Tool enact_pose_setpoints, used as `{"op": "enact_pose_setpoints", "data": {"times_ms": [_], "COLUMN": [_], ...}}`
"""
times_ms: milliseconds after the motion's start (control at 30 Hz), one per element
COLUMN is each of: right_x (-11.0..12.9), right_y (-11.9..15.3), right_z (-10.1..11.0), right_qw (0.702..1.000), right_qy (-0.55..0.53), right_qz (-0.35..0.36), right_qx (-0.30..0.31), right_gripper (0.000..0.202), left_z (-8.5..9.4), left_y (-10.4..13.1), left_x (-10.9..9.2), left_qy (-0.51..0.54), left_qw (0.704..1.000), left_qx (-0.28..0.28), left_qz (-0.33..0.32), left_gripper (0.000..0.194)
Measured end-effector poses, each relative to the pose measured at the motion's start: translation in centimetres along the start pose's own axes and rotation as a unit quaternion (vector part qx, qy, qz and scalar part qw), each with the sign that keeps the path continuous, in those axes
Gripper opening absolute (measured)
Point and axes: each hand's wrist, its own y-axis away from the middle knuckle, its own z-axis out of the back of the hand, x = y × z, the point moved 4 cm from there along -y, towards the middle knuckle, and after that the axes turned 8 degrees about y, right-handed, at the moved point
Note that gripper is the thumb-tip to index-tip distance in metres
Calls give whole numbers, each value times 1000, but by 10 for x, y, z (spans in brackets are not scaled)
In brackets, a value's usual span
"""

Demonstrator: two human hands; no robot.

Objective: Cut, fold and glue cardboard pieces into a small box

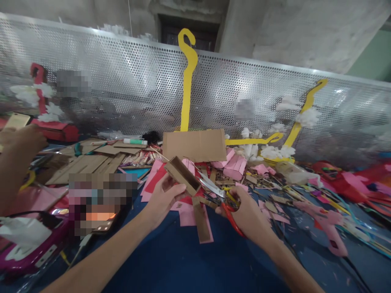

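Perforated metal sheeting (128,77) stood behind the far edge of a blue table (183,264) heaped with craft scraps. Toward the table's middle, the left hand (163,199) had its thumb and fingers closed around the lower side of a small cardboard box (181,176), which was held tilted with its long open side up. The right hand (246,207) was curled around the handles of a pair of scissors (218,191), blades pointing at the box's lower end; how far apart the blades stood could not be told. Just below the box, a cardboard strip (202,226) lay over pink paper (187,215); whether it was joined to the box was unclear. Near the far edge, a tall yellow hook (187,93) rose behind a cardboard block (194,145). Flat cardboard pieces (82,169) lay left of centre, a purple tissue box (26,262) sat near the left corner, and a pink glue gun (332,230) lay toward the right edge. Another person's hand (29,140) reached in over the left edge, beside a red stand (56,130).
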Motion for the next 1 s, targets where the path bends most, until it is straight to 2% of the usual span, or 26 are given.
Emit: {"op": "enact_pose_setpoints", "data": {"times_ms": [200,400,600,800,1000], "right_x": [1,-2,-4,-6,-7], "right_y": [2,1,-1,-1,-3], "right_z": [-4,-7,-7,-6,-4], "right_qw": [999,998,998,999,999], "right_qy": [-1,13,34,26,30], "right_qz": [30,55,48,42,16], "right_qx": [13,-10,-12,-8,-12], "right_gripper": [43,38,45,42,39], "left_z": [3,-1,-3,2,2], "left_y": [-1,2,4,3,0], "left_x": [2,5,9,9,8], "left_qy": [-37,-34,-19,-47,-44], "left_qw": [999,999,998,998,998], "left_qx": [21,37,34,44,41], "left_qz": [-1,16,42,16,13], "left_gripper": [41,37,39,30,34]}}
